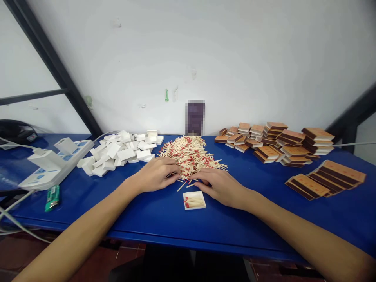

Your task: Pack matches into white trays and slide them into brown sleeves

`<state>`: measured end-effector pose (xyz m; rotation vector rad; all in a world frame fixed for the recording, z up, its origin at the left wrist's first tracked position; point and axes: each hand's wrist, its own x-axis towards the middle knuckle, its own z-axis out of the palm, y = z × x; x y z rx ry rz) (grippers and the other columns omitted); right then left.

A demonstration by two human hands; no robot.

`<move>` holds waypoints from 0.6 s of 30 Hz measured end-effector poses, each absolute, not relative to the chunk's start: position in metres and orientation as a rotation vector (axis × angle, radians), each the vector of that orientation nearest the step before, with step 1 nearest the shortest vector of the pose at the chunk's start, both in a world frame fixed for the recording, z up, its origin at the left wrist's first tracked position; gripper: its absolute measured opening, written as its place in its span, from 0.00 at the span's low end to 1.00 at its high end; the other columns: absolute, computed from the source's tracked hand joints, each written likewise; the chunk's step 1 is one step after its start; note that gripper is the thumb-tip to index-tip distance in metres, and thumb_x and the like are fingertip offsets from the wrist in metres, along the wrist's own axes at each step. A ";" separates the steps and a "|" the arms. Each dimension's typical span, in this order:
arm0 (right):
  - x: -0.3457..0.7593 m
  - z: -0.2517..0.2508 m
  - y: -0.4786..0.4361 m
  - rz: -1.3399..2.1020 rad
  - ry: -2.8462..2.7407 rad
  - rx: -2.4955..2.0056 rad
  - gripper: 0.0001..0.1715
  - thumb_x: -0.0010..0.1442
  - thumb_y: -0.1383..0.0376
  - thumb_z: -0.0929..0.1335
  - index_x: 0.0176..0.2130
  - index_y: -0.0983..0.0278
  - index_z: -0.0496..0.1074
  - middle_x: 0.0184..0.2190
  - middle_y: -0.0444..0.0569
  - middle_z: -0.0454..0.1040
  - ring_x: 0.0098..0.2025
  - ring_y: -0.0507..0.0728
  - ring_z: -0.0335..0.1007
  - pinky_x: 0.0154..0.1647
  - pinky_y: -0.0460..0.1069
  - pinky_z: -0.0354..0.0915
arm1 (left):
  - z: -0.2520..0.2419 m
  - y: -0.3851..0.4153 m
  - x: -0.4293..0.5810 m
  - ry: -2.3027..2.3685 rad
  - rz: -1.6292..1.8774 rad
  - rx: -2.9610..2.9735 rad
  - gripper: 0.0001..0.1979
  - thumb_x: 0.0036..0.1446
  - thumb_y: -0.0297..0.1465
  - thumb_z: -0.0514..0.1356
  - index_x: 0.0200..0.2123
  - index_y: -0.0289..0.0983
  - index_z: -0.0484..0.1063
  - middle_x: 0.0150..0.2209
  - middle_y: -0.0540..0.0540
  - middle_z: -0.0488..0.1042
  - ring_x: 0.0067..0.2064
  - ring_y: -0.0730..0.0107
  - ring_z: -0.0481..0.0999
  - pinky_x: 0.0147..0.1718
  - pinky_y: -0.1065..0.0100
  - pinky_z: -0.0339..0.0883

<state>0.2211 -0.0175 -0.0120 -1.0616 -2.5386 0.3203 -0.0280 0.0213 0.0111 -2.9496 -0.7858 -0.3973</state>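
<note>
A heap of red-tipped wooden matches (188, 153) lies at the middle of the blue table. My left hand (158, 173) is at its front left edge, fingers curled and closed on matches, with the fingertips partly hidden. On the front right edge, my right hand (219, 186) has its fingers bent and pressed together on matches; their tips are partly covered too. Just in front of both hands sits a small white matchbox tray (203, 206), open at the top, with several matches lying side by side in it. A few loose matches lie between the heap and this tray.
White empty matchbox trays (126, 153) are piled at the left. Brown matchbox sleeves (266, 152) stand stacked at the right, with a fanned row (342, 176) nearer. A power strip (47, 174), cables and a green pack (53, 197) occupy the far left. A wall stands behind.
</note>
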 end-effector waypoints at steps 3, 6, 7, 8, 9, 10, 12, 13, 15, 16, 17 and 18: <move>0.221 -0.014 -0.016 0.301 -2.520 -1.049 0.12 0.67 0.66 0.64 0.47 0.63 0.75 0.31 0.47 0.73 0.32 0.53 0.66 0.35 0.47 0.59 | 0.012 0.017 -0.026 -0.794 -0.427 -2.957 0.11 0.66 0.34 0.54 0.42 0.37 0.75 0.35 0.47 0.73 0.37 0.68 0.72 0.36 0.67 0.63; 0.221 -0.016 -0.014 0.304 -2.500 -1.015 0.10 0.66 0.67 0.64 0.44 0.63 0.75 0.30 0.45 0.72 0.31 0.52 0.65 0.34 0.46 0.58 | 0.013 0.013 -0.023 -0.796 -0.428 -2.990 0.11 0.63 0.36 0.57 0.41 0.37 0.75 0.35 0.47 0.73 0.37 0.67 0.72 0.36 0.66 0.63; 0.222 -0.017 -0.014 0.306 -2.495 -1.007 0.10 0.66 0.67 0.64 0.42 0.62 0.75 0.30 0.45 0.71 0.31 0.52 0.64 0.33 0.46 0.57 | 0.013 0.011 -0.022 -0.790 -0.418 -3.007 0.11 0.62 0.37 0.57 0.40 0.36 0.75 0.35 0.47 0.73 0.37 0.67 0.72 0.36 0.66 0.63; 0.222 -0.018 -0.013 0.309 -2.491 -1.000 0.10 0.66 0.67 0.64 0.41 0.62 0.75 0.30 0.45 0.71 0.31 0.52 0.64 0.33 0.46 0.57 | 0.012 0.010 -0.020 -0.782 -0.405 -3.025 0.11 0.62 0.38 0.58 0.37 0.36 0.74 0.34 0.47 0.73 0.37 0.66 0.72 0.36 0.66 0.63; 0.222 -0.018 -0.013 0.310 -2.490 -0.992 0.10 0.66 0.67 0.64 0.40 0.63 0.75 0.30 0.45 0.71 0.31 0.52 0.64 0.34 0.46 0.57 | 0.012 0.010 -0.019 -0.779 -0.394 -3.044 0.11 0.61 0.38 0.58 0.36 0.36 0.74 0.34 0.47 0.73 0.37 0.66 0.72 0.36 0.65 0.64; 0.222 -0.018 -0.013 0.312 -2.490 -0.984 0.10 0.67 0.67 0.63 0.39 0.63 0.74 0.31 0.46 0.71 0.32 0.52 0.65 0.34 0.46 0.58 | 0.011 0.009 -0.018 -0.782 -0.384 -3.063 0.11 0.61 0.38 0.58 0.35 0.36 0.74 0.35 0.47 0.73 0.37 0.67 0.72 0.37 0.65 0.64; 0.222 -0.018 -0.013 0.317 -2.501 -0.967 0.10 0.67 0.68 0.63 0.38 0.63 0.74 0.32 0.46 0.72 0.33 0.52 0.66 0.35 0.47 0.58 | 0.010 0.008 -0.017 -0.803 -0.372 -3.093 0.10 0.61 0.36 0.58 0.34 0.36 0.74 0.36 0.47 0.73 0.38 0.67 0.73 0.37 0.66 0.64; 0.223 -0.018 -0.013 0.318 -2.510 -0.964 0.10 0.67 0.68 0.62 0.38 0.63 0.73 0.33 0.46 0.72 0.34 0.53 0.66 0.35 0.47 0.58 | 0.009 0.009 -0.016 -0.812 -0.368 -3.102 0.08 0.61 0.35 0.58 0.34 0.36 0.74 0.36 0.47 0.73 0.38 0.68 0.73 0.37 0.66 0.64; 0.223 -0.016 -0.014 0.317 -2.531 -0.974 0.10 0.68 0.68 0.62 0.39 0.63 0.73 0.34 0.47 0.72 0.35 0.53 0.66 0.35 0.47 0.59 | 0.009 0.009 -0.016 -0.813 -0.367 -3.111 0.07 0.60 0.32 0.58 0.35 0.36 0.74 0.35 0.47 0.72 0.37 0.68 0.72 0.37 0.67 0.65; 0.223 -0.015 -0.015 0.317 -2.541 -0.987 0.10 0.68 0.67 0.62 0.40 0.63 0.73 0.35 0.47 0.72 0.35 0.53 0.66 0.35 0.47 0.59 | 0.009 0.009 -0.016 -0.811 -0.371 -3.110 0.06 0.60 0.30 0.57 0.35 0.37 0.75 0.35 0.47 0.72 0.37 0.68 0.72 0.36 0.67 0.65; 0.224 -0.014 -0.015 0.320 -2.549 -1.001 0.10 0.68 0.66 0.62 0.40 0.63 0.72 0.35 0.47 0.71 0.35 0.53 0.66 0.35 0.47 0.59 | 0.009 0.010 -0.017 -0.809 -0.378 -3.108 0.07 0.59 0.29 0.57 0.36 0.37 0.75 0.35 0.47 0.72 0.37 0.69 0.72 0.36 0.67 0.65; 0.224 -0.013 -0.016 0.324 -2.556 -1.014 0.10 0.68 0.66 0.62 0.40 0.63 0.72 0.36 0.47 0.71 0.35 0.53 0.66 0.35 0.48 0.59 | 0.009 0.010 -0.017 -0.807 -0.384 -3.106 0.07 0.59 0.28 0.56 0.36 0.37 0.75 0.35 0.47 0.72 0.37 0.69 0.72 0.36 0.67 0.65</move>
